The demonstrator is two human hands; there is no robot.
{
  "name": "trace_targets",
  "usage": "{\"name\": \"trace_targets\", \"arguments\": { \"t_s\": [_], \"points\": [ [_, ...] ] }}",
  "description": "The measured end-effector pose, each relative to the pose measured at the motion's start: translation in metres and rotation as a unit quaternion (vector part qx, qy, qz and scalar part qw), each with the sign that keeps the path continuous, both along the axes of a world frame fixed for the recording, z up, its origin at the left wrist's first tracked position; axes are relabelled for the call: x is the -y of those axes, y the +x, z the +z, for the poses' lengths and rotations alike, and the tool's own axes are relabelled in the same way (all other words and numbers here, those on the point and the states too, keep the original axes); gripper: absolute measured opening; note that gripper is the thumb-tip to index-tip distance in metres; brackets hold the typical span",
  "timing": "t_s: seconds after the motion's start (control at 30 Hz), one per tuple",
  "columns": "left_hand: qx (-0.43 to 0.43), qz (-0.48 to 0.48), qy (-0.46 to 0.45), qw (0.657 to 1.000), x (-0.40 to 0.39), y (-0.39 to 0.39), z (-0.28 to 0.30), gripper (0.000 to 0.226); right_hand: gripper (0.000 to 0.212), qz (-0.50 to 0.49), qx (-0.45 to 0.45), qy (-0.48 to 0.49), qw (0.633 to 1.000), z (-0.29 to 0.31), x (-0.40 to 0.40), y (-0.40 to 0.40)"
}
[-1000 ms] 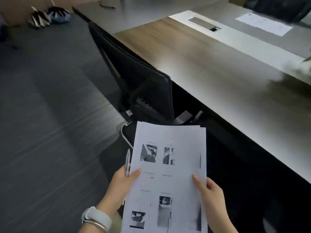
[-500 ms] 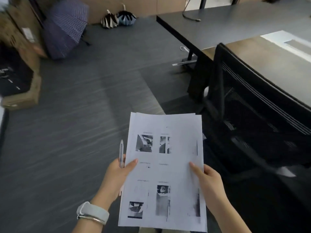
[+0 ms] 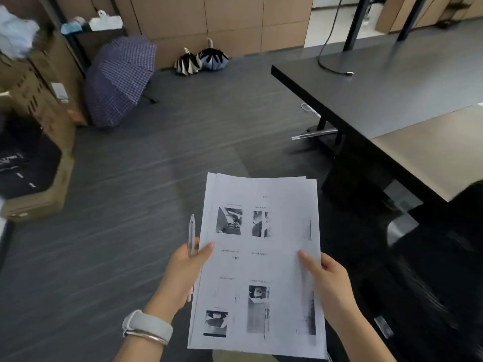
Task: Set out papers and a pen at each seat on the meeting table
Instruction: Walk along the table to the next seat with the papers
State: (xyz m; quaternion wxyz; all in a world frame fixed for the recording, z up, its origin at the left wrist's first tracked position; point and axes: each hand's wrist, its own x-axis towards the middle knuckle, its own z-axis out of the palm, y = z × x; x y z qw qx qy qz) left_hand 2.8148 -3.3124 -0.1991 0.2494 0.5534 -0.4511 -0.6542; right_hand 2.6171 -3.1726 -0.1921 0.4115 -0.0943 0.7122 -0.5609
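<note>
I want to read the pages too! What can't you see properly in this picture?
1. Papers, head view: the printed words are too small and blurry to read, and the sheets underneath are covered by the top one.
2. Pen: its lower part is hidden inside the left hand.
3. Right hand: its fingers are behind the papers.
4. Black chair: blurred and cut off by the right edge.

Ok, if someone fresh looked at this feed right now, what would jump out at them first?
The stack of printed papers at bottom centre, gripped at its sides by the left hand and right hand; the left also holds a pen upright beside the sheets. Next, the open checked umbrella on the floor at upper left, and the dark table at right.
</note>
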Motion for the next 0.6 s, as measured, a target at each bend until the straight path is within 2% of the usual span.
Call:
{"name": "trace_targets", "arguments": {
  "t_s": [0.1, 0.33, 0.6],
  "points": [
    [0.0, -0.035, -0.018, 0.999, 0.072, -0.047, 0.02, 0.007, 0.018, -0.024, -0.002, -0.012, 1.0, 0.015, 0.061, -0.038],
    [-0.007, -0.156, -0.026, 0.987, 0.172, -0.189, 0.036, 0.008, 0.022, -0.155, -0.008, -0.018, 0.988, 0.025, 0.12, -0.142],
    [-0.028, -0.333, -0.014, 0.942, 0.259, -0.405, 0.019, 0.009, 0.019, -0.319, -0.04, -0.005, 0.947, 0.008, 0.168, -0.286]
  ]
}}
